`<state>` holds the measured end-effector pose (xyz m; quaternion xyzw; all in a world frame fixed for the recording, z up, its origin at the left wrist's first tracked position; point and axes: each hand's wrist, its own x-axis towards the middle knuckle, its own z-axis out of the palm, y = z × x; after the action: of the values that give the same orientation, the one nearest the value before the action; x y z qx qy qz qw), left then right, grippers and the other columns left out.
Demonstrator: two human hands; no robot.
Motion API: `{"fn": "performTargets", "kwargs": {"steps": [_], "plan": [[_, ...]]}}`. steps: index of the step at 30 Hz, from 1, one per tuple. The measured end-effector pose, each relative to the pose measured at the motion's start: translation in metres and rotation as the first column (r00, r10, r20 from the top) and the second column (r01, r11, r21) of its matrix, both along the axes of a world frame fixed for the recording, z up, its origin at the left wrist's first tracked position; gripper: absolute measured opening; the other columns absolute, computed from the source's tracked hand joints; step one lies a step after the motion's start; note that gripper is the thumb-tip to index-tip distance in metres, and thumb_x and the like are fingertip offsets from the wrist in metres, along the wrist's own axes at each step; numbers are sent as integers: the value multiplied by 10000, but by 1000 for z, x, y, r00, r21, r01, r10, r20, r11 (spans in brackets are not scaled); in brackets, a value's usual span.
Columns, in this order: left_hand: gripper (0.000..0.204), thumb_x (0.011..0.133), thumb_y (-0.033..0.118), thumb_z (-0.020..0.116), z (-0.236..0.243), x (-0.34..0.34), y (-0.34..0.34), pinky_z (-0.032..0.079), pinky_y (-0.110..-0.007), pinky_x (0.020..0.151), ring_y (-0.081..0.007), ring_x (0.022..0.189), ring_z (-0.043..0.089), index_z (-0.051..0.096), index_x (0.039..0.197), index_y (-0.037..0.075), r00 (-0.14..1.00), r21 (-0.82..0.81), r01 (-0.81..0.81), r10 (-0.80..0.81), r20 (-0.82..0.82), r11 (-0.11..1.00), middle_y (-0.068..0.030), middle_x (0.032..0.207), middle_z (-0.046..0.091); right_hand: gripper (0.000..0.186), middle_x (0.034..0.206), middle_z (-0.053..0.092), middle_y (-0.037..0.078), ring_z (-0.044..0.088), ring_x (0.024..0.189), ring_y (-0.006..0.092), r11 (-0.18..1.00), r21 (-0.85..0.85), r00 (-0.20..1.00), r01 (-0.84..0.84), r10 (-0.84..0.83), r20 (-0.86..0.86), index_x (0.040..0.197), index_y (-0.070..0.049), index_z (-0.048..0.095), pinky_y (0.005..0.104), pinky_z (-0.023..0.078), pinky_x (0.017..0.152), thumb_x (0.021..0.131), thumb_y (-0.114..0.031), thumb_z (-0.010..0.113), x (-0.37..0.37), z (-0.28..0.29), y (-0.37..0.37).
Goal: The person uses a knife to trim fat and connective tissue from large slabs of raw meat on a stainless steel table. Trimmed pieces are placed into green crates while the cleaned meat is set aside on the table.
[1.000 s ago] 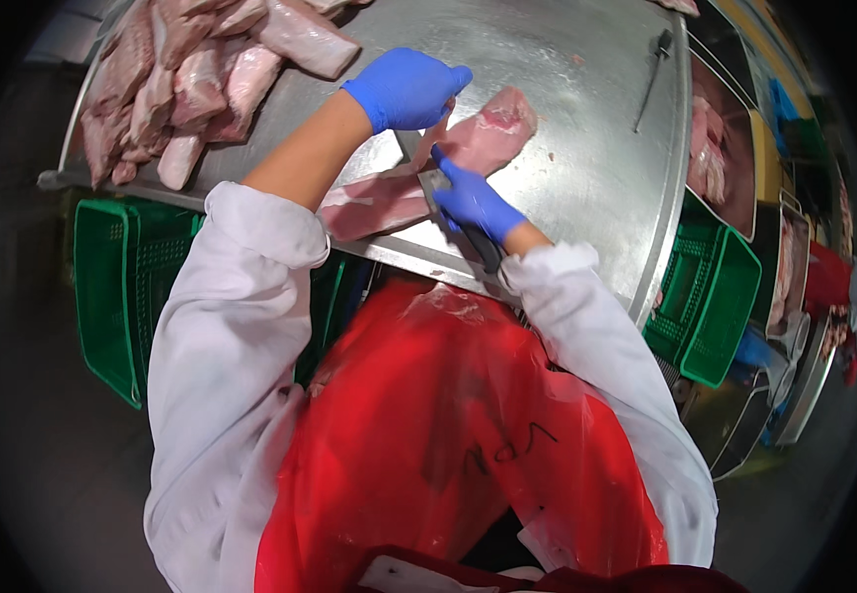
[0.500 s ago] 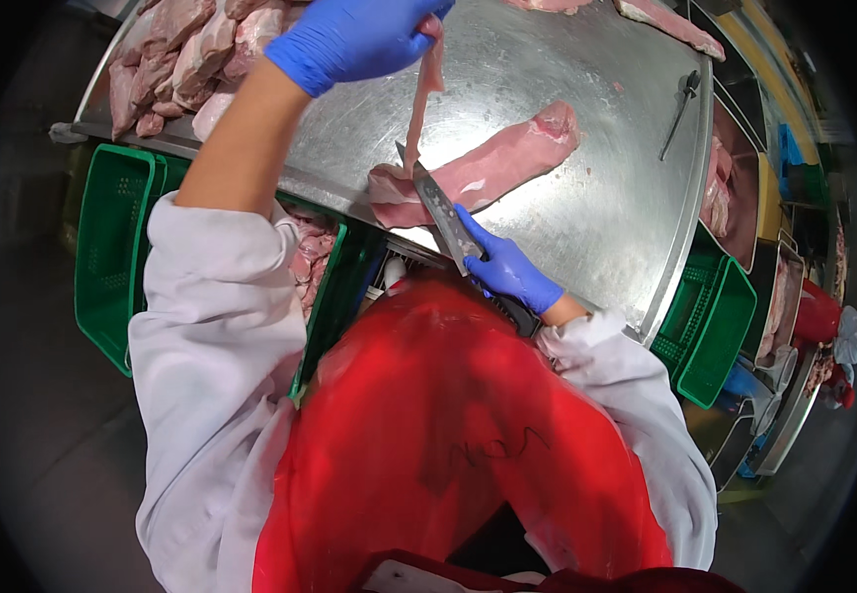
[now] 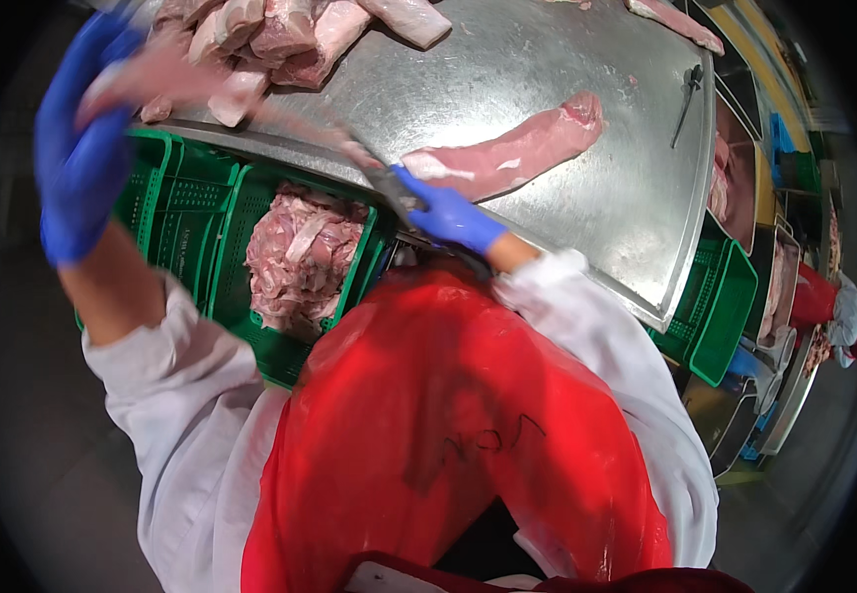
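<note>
My left hand (image 3: pixel 82 158), in a blue glove, is raised at the far left with its fingers closed on a strip of meat (image 3: pixel 181 81). Blurred by motion, the strip stretches right and down toward the knife. My gloved right hand (image 3: pixel 451 214) grips the knife (image 3: pixel 396 188) at the table's near edge; its handle is mostly hidden in the hand, and its blade points up and left. Just beyond that hand, a long pale-pink piece of meat (image 3: pixel 517 156) lies flat on the metal table (image 3: pixel 507 74). Whether the strip touches the blade I cannot tell.
Several meat pieces (image 3: pixel 285 30) are heaped at the far left. Below the table's left edge, a green crate (image 3: pixel 234 222) holds meat trimmings (image 3: pixel 300 262). A thin dark-handled tool (image 3: pixel 687 104) lies at the right. Another green crate (image 3: pixel 725 316) stands beyond the right edge.
My left hand has swung left and down with the strip, away from the long piece. The knife and my right hand have moved left, off the meat. The crate of trimmings is now uncovered.
</note>
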<state>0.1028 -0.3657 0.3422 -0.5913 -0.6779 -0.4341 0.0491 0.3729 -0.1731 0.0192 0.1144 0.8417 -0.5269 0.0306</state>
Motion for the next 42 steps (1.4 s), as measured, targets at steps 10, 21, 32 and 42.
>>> {"fn": "performTargets", "kwargs": {"steps": [10,21,32,42], "plan": [[310,801,76,620,-165,15,-174,533,-465,802,-445,946,635,553,1098,17,907,-919,-313,364,-214,239,-249,1008,668,745,746,651,114,597,536,153,768,-236,803,595,-558,210,1566,-229,230,293,514,531,903,-132,556,35,23,47],[395,848,193,681,-212,15,-70,517,-436,715,-346,829,653,558,1192,45,946,-592,-320,283,-157,740,-159,929,647,784,708,606,57,545,506,101,812,-392,877,432,-278,391,1572,-285,204,267,504,512,912,-17,531,122,48,-42],[355,874,224,678,-225,56,88,507,-363,663,-247,678,606,584,1154,27,998,-396,-53,55,-7,917,-115,797,612,744,699,628,116,581,531,164,716,-304,777,629,-569,270,1567,-231,221,333,509,550,905,-129,544,35,32,42],[292,861,212,684,-243,0,59,478,-330,603,-178,606,550,596,1080,40,925,-346,-233,317,211,909,-83,737,594,801,755,617,54,538,543,91,768,-444,871,461,-297,390,1584,-249,153,254,481,509,909,-26,521,127,57,-53]]}}
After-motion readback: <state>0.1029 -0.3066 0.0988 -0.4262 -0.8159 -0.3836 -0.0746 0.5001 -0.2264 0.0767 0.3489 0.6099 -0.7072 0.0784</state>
